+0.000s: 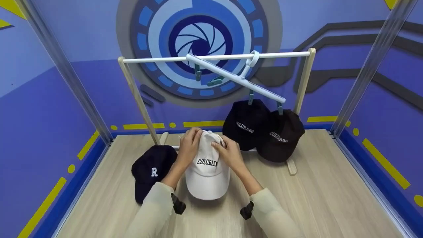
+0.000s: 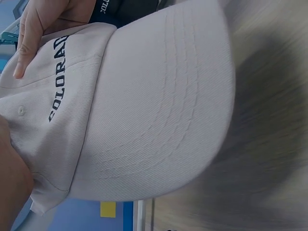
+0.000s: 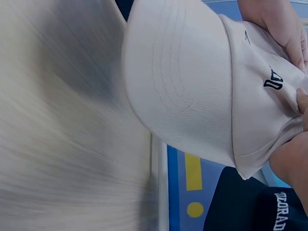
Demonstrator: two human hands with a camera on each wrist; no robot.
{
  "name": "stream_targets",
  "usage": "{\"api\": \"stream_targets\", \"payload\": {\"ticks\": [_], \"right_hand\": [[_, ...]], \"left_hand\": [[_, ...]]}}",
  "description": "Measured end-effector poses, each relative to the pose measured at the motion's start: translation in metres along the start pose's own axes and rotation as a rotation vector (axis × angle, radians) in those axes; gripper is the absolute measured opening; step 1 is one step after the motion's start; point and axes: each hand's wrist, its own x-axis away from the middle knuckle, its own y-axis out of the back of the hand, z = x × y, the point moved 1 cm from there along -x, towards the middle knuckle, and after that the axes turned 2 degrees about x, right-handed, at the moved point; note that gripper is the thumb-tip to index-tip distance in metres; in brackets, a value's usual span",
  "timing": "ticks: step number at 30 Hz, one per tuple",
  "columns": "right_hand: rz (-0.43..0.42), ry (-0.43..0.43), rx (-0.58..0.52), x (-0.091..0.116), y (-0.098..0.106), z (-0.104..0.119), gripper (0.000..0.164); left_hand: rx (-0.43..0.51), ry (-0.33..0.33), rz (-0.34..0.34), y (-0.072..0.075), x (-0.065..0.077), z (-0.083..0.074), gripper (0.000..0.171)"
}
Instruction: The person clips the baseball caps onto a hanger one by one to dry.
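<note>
A white baseball cap [image 1: 208, 180] lettered COLORADO is held up between both hands, its brim pointing down toward me. My left hand [image 1: 190, 145] grips the crown's upper left side. On the upper right side, my right hand [image 1: 230, 152] pinches the crown, thumb across the front fabric. The brim [image 2: 159, 106] fills much of the left wrist view, with its shadow on the tabletop beside it. In the right wrist view the right thumb [image 3: 302, 100] presses by the last letters. The fingers behind the cap are hidden.
A dark cap with an R [image 1: 154, 172] lies on the table at left. Behind stands a rack with a white rod [image 1: 155, 60]. From it a pale blue hanger [image 1: 224, 71] slants, carrying a black cap [image 1: 244, 122] and a dark brown cap [image 1: 281, 138] on clips. One free clip [image 1: 197, 72] hangs left.
</note>
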Motion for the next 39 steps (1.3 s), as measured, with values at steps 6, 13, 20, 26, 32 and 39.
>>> {"api": "stream_targets", "payload": {"ticks": [6, 13, 20, 26, 32, 39], "right_hand": [[-0.02, 0.004, 0.008, 0.001, 0.002, 0.002, 0.021], [-0.021, 0.011, -0.024, -0.001, 0.004, 0.007, 0.026], [-0.033, 0.036, -0.025, -0.005, 0.008, 0.012, 0.026], [-0.04, 0.03, -0.027, -0.009, 0.011, 0.014, 0.021], [-0.052, 0.023, -0.022, -0.012, 0.013, 0.018, 0.018], [-0.059, 0.027, -0.035, -0.013, 0.014, 0.019, 0.019]], "left_hand": [[0.032, -0.004, -0.003, -0.001, 0.0, -0.005, 0.019], [0.068, 0.001, -0.011, -0.001, -0.002, -0.006, 0.019], [0.092, 0.03, -0.017, -0.001, -0.008, -0.011, 0.021], [0.082, 0.034, -0.031, -0.002, -0.011, -0.016, 0.021], [0.063, 0.031, -0.049, -0.002, -0.015, -0.02, 0.022], [0.082, 0.041, -0.053, -0.002, -0.015, -0.022, 0.019]]}}
